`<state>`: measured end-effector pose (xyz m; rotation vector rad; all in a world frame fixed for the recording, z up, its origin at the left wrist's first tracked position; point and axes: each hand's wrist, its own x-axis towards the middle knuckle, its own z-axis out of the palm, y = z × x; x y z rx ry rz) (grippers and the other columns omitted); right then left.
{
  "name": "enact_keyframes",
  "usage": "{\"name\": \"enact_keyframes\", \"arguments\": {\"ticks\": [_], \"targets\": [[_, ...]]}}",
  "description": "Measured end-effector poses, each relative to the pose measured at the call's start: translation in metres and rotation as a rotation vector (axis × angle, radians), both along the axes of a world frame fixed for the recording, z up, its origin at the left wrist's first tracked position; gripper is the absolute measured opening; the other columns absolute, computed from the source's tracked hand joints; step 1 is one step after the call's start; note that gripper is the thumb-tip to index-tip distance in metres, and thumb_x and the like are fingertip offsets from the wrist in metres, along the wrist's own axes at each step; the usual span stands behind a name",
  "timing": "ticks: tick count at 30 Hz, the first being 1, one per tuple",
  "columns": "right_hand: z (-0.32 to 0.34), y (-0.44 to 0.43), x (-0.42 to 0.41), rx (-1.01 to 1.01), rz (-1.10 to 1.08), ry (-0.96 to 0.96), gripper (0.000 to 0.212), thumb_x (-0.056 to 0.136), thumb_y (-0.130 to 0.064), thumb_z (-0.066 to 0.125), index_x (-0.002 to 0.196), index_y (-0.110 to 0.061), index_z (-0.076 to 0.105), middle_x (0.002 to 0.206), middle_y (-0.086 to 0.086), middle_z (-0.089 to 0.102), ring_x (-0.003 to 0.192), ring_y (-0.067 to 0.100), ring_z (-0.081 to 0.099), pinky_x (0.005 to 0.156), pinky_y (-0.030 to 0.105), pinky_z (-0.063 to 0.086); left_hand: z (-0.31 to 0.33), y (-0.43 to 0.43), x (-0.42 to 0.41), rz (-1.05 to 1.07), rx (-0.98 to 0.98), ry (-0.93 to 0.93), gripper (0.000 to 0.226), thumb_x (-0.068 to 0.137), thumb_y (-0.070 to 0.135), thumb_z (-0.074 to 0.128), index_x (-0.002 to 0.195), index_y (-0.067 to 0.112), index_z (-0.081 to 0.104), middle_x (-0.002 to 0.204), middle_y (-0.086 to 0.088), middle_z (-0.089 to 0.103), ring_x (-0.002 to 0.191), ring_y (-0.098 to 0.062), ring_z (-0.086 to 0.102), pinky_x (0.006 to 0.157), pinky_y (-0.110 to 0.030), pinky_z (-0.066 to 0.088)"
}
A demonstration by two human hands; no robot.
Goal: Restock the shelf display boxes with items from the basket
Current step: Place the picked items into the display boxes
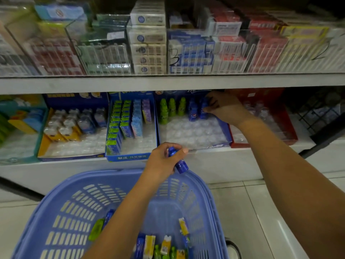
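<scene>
My left hand [164, 159] grips a small blue bottle [180, 164] above the far rim of the blue plastic basket [61, 208]. My right hand [224, 107] reaches under the upper shelf into a blue display box [223, 131] and pinches a blue bottle [203, 109] standing at its back right. Beside it stand another blue bottle [192, 110] and three green bottles [172, 107]. The box's clear dimpled tray is bare in front. In the basket lie several small blue, green and yellow items [162, 245].
Left of that box stand a blue box of green, blue and purple packs [128, 120] and a yellow-blue box of small white bottles [71, 122]. A red box [291, 131] sits to the right. The upper shelf [168, 82] holds clear cases of cartons. White floor tiles lie below.
</scene>
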<state>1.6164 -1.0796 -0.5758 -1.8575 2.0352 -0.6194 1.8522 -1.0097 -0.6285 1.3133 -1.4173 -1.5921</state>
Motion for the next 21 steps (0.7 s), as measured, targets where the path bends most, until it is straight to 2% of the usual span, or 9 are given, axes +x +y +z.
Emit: {"name": "enact_keyframes", "arguments": {"ticks": [3, 6, 10, 12, 14, 17, 19, 21], "targets": [[-0.004, -0.003, -0.004, 0.014, 0.01, 0.03, 0.043, 0.083, -0.023, 0.069, 0.122, -0.015, 0.054, 0.106, 0.008, 0.063, 0.097, 0.024, 0.059, 0.086, 0.036, 0.05, 0.0, 0.0, 0.0, 0.003, 0.016, 0.017, 0.022, 0.083, 0.029, 0.07, 0.098, 0.014, 0.065, 0.075, 0.003, 0.057, 0.044, -0.002, 0.045, 0.045, -0.017, 0.04], [-0.004, -0.005, -0.005, 0.039, 0.022, 0.035, 0.041, 0.082, -0.025, 0.069, 0.119, -0.022, 0.052, 0.1, -0.001, 0.059, 0.089, 0.016, 0.056, 0.072, 0.023, 0.043, 0.002, 0.001, 0.0, -0.001, 0.026, 0.02, 0.022, 0.083, 0.029, 0.07, 0.098, 0.013, 0.065, 0.076, 0.002, 0.057, 0.043, -0.002, 0.045, 0.044, -0.017, 0.041], [-0.007, -0.005, 0.0, 0.017, 0.019, 0.073, 0.04, 0.085, -0.022, 0.064, 0.124, -0.022, 0.051, 0.107, 0.005, 0.061, 0.091, 0.016, 0.053, 0.077, 0.024, 0.039, 0.003, 0.001, 0.001, 0.002, 0.043, 0.033, 0.023, 0.083, 0.027, 0.07, 0.1, 0.012, 0.065, 0.076, 0.001, 0.056, 0.047, -0.007, 0.044, 0.045, -0.018, 0.041], [-0.008, -0.003, 0.004, 0.002, 0.016, 0.11, 0.042, 0.087, -0.019, 0.061, 0.128, -0.019, 0.051, 0.114, 0.011, 0.061, 0.098, 0.023, 0.056, 0.078, 0.022, 0.037, 0.003, 0.002, 0.001, 0.003, 0.041, 0.037, 0.025, 0.084, 0.027, 0.07, 0.102, 0.011, 0.064, 0.078, -0.001, 0.055, 0.049, -0.01, 0.043, 0.045, -0.018, 0.041], [-0.01, 0.0, 0.008, -0.024, -0.001, 0.121, 0.042, 0.088, -0.017, 0.061, 0.128, -0.015, 0.051, 0.114, 0.016, 0.062, 0.103, 0.03, 0.058, 0.08, 0.023, 0.039, 0.003, 0.002, 0.001, 0.005, 0.039, 0.037, 0.026, 0.084, 0.026, 0.07, 0.103, 0.01, 0.064, 0.079, -0.002, 0.055, 0.05, -0.011, 0.043, 0.045, -0.018, 0.041], [-0.017, 0.008, 0.013, -0.062, -0.043, 0.135, 0.039, 0.088, -0.016, 0.061, 0.124, -0.007, 0.05, 0.108, 0.022, 0.063, 0.1, 0.036, 0.059, 0.083, 0.033, 0.048, 0.004, 0.002, 0.001, 0.001, 0.042, 0.041, 0.026, 0.083, 0.027, 0.071, 0.102, 0.01, 0.065, 0.079, -0.003, 0.055, 0.049, -0.011, 0.042, 0.045, -0.018, 0.041], [-0.019, 0.01, 0.014, -0.054, -0.056, 0.135, 0.041, 0.088, -0.015, 0.061, 0.126, -0.006, 0.049, 0.11, 0.023, 0.063, 0.102, 0.037, 0.059, 0.087, 0.038, 0.049, 0.004, 0.001, 0.002, -0.008, 0.043, 0.042, 0.026, 0.083, 0.027, 0.071, 0.102, 0.011, 0.065, 0.079, -0.002, 0.055, 0.048, -0.01, 0.043, 0.045, -0.019, 0.041], [-0.014, 0.007, 0.013, -0.03, -0.052, 0.098, 0.043, 0.086, -0.015, 0.064, 0.127, -0.008, 0.051, 0.114, 0.02, 0.063, 0.105, 0.034, 0.059, 0.089, 0.032, 0.047, 0.004, 0.001, 0.002, -0.016, 0.047, 0.039, 0.025, 0.083, 0.027, 0.071, 0.102, 0.012, 0.065, 0.079, -0.002, 0.055, 0.048, -0.009, 0.043, 0.045, -0.019, 0.04]]}}
